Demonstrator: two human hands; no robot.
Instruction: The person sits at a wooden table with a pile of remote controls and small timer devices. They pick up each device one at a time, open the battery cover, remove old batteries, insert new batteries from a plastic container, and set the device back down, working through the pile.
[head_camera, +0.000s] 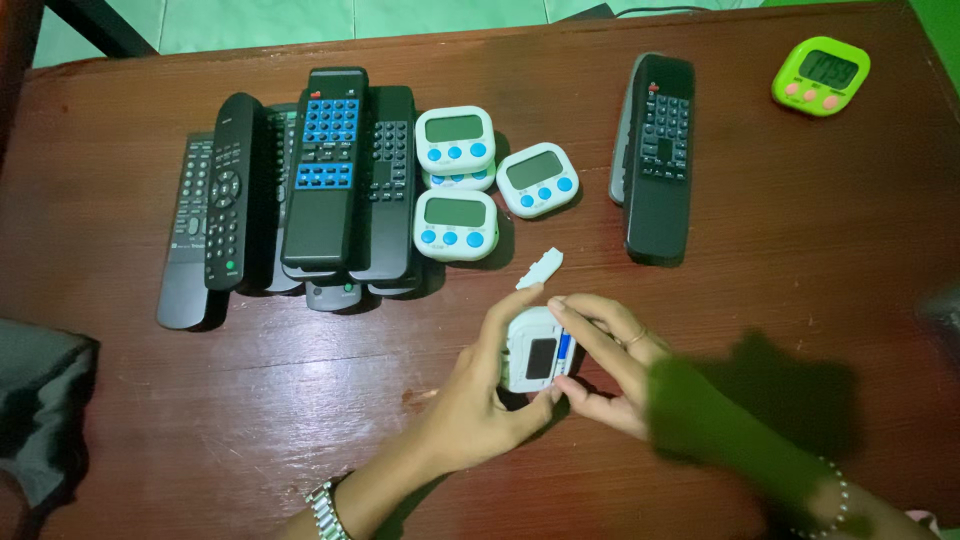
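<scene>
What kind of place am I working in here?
Likely a home or small repair spot, not a factory: a worn dark wooden table over pale green floor tiles, stacked remote controls, small kitchen timers. Both hands hold a timer back-side up.

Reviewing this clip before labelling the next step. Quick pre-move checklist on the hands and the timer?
1. Left hand grips white timer: ok.
2. Right hand fingers on the timer's back: ok.
3. Battery compartment open: ok, blue battery shows.
4. Battery fully seated: cannot tell.
5. White cover lying on table near the hands: ok.
6. Other timers and remotes apart from the hands: ok.
</scene>
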